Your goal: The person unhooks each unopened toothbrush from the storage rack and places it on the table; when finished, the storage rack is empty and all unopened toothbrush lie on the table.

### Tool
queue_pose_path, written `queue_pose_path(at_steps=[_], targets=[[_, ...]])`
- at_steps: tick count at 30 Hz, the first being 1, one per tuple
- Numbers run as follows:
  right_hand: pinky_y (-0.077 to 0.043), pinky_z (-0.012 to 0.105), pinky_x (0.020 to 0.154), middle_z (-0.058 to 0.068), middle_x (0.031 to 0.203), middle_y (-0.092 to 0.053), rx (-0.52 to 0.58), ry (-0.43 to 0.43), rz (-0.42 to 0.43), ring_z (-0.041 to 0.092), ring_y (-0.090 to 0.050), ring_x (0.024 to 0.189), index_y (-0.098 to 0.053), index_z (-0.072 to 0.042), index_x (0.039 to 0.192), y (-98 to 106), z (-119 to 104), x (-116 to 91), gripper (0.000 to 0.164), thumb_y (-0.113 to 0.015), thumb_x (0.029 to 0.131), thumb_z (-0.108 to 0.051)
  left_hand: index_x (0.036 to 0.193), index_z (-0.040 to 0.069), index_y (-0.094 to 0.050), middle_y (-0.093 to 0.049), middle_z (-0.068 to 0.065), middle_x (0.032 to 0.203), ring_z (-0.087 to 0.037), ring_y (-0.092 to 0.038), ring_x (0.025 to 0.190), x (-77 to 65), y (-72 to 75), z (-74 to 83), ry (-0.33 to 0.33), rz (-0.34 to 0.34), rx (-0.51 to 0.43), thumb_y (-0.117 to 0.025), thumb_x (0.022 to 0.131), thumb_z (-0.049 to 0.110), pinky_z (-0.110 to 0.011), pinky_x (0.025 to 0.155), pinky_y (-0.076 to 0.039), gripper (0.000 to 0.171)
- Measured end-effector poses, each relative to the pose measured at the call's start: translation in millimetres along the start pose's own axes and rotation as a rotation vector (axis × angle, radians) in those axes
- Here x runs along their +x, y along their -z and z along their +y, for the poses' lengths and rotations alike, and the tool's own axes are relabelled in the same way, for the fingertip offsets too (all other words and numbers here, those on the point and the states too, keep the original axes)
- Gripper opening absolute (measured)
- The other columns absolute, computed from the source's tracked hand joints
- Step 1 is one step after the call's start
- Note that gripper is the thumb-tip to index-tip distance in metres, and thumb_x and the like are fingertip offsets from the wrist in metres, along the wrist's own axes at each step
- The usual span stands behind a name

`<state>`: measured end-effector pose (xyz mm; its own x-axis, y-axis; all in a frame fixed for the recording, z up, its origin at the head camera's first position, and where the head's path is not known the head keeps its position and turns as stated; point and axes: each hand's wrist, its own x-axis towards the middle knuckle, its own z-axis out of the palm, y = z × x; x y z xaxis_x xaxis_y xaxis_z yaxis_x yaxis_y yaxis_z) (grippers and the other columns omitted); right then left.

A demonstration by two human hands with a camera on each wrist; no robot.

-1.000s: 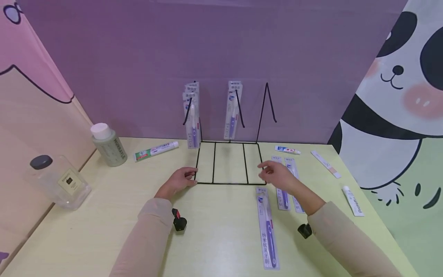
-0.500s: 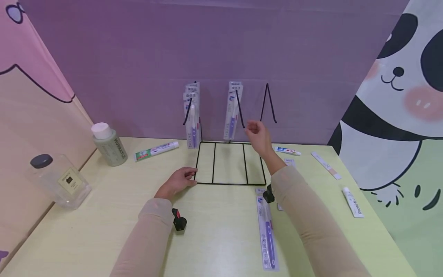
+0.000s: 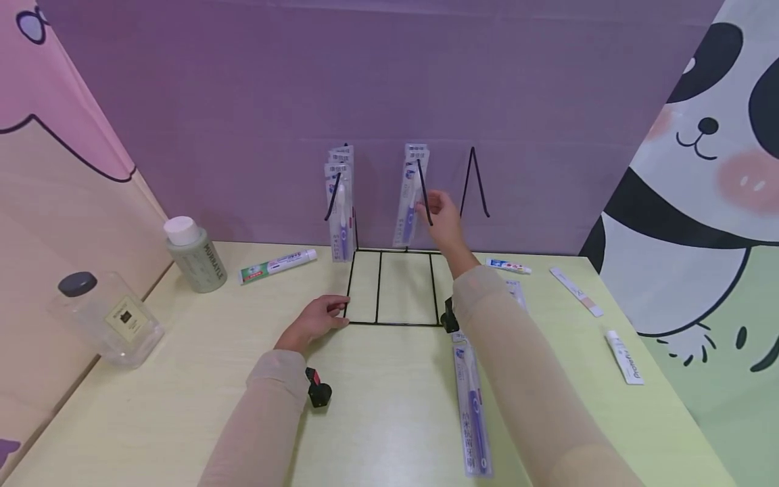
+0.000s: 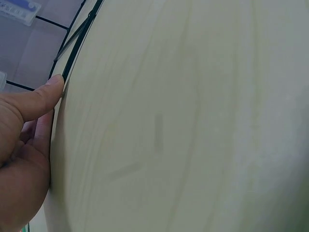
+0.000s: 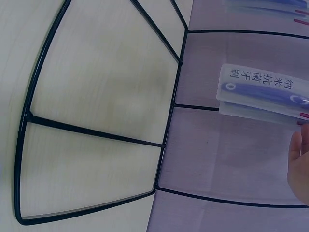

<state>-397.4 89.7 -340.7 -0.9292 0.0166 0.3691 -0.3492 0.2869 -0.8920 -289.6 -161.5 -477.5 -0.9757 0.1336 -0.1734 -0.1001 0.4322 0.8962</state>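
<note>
A black wire display rack (image 3: 378, 287) stands on the table. My left hand (image 3: 315, 320) pinches the left front of its base, the thumb lying on the wire in the left wrist view. Toothbrush packs (image 3: 409, 193) hang from the middle hook, and my right hand (image 3: 444, 220) touches their right edge with its fingertips. Most of that hand falls outside the right wrist view, where the overlapping packs (image 5: 260, 89) show. More toothbrush packs (image 3: 341, 220) hang on the left hook. The right hook (image 3: 477, 179) bears nothing.
A packaged toothbrush (image 3: 471, 412) lies in front of the rack; another (image 3: 516, 292) is partly behind my right sleeve. Toothpaste tubes (image 3: 278, 266) (image 3: 508, 266) (image 3: 624, 358) and a slim strip (image 3: 575, 291) lie around. A grey-green bottle (image 3: 195, 259) and clear bottle (image 3: 115, 325) stand left.
My right hand has risen from the rack's right front corner and moved left to the middle packs, which now lean slightly more. My left hand stays on the base.
</note>
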Motion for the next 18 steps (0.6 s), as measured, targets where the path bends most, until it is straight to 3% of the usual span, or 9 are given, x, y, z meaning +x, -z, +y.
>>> queue_pose_path(at_steps=[7, 12, 18], targets=[[-0.047, 0.029, 0.072, 0.015, 0.090, -0.056, -0.003, 0.090, 0.044, 0.025, -0.054, 0.083, -0.054, 0.006, 0.107, -9.2, -4.3, 0.0, 0.025, -0.060, 0.086, -0.004, 0.126, 0.002, -0.051, -0.047, -0.017, 0.127, -0.026, -0.043, 0.117, 0.5, -0.7, -0.1, -0.011, -0.002, 0.000, -0.065, 0.080, -0.002, -0.033, 0.097, -0.036, 0.048], [-0.047, 0.030, 0.070, 0.020, 0.090, -0.057, 0.039, 0.160, 0.066, 0.029, -0.054, 0.080, -0.054, 0.010, 0.105, -10.4, -4.4, -1.7, 0.020, -0.055, 0.086, 0.003, 0.127, 0.003, -0.051, -0.047, -0.016, 0.127, -0.026, -0.043, 0.117, -0.3, 0.1, 1.8, -0.002, -0.001, 0.003, -0.066, 0.080, -0.001, -0.033, 0.098, -0.036, 0.049], [-0.049, 0.027, 0.073, 0.014, 0.097, -0.057, 0.090, 0.084, 0.114, 0.025, -0.055, 0.085, -0.055, 0.001, 0.113, -5.0, -4.0, -2.2, 0.026, -0.057, 0.088, -0.003, 0.127, 0.003, -0.050, -0.047, -0.016, 0.127, -0.025, -0.043, 0.117, 0.1, 0.3, 1.9, 0.004, -0.007, 0.009, -0.065, 0.081, 0.000, -0.033, 0.098, -0.036, 0.049]])
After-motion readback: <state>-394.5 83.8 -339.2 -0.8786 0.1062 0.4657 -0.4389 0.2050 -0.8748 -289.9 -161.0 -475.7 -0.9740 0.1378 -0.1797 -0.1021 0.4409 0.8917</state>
